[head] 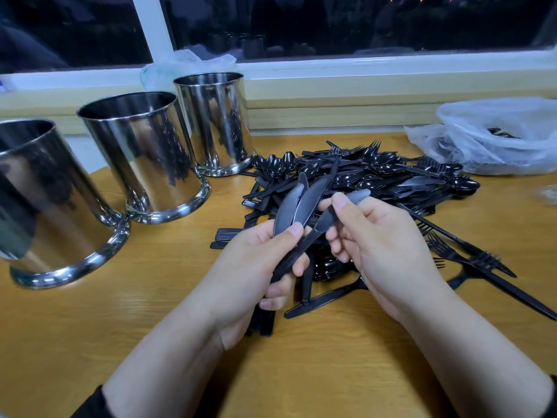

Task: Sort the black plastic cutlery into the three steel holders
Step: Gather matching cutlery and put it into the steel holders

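A person's left hand (pixel 256 260) grips a small bundle of knives (pixel 298 203) by the handles, blades fanned up and away toward the pile (pixel 361 179) of black cutlery on the desk (pixel 150 312). The right hand (pixel 388 245) pinches one more knife (pixel 337 212) between thumb and fingers (pixel 342 203), its long axis slanting from the blade at upper right down into the left hand's bundle, so the two hands nearly meet. Three holders stand in a row to the left: near holder (pixel 51 206), middle holder (pixel 147 155), far holder (pixel 215 122). The left hand is the nearer to them, with bare desk between. Loose forks (pixel 470 257) lie by the right wrist; a plastic bag (pixel 497 137) sits at the far right.
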